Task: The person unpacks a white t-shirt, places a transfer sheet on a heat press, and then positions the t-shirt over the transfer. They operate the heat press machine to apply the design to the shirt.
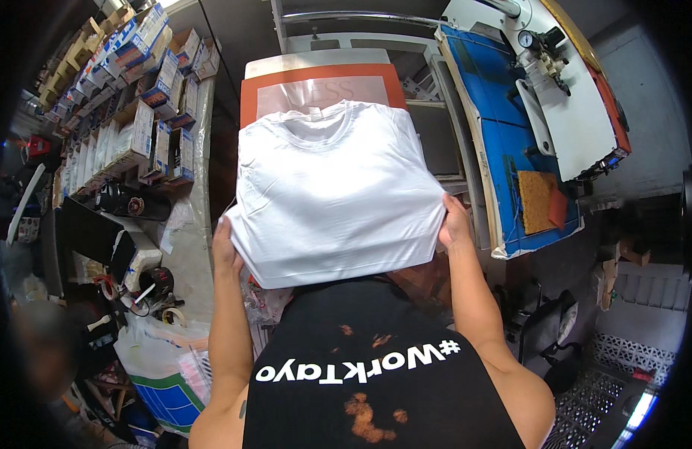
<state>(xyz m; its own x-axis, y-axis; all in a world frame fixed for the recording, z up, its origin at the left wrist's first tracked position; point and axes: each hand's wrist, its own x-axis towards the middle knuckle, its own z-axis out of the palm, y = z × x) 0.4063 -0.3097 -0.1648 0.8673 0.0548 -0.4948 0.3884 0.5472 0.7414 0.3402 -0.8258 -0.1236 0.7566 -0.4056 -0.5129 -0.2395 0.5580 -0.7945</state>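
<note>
A white T-shirt [334, 191] is stretched between my two hands, its round collar pointing away from me. My left hand [225, 247] grips the shirt's left side near the lower edge. On the opposite side my right hand [453, 222] pinches the fabric at about the same height. The shirt's far part lies over an orange-red board [248, 93] with a pale panel [275, 93] on it. Behind that board a cream-coloured edge [361, 57] shows. The fingers of both hands are partly hidden by the cloth.
On the left, a counter [192, 247] bears rows of small cardboard boxes [125, 142], tape rolls [157, 284] and a dark laptop-like panel [91, 232]. A plastic bag [155, 352] hangs below it. To the right stands a blue-covered table [503, 172] beside a machine with a pressure gauge [527, 39].
</note>
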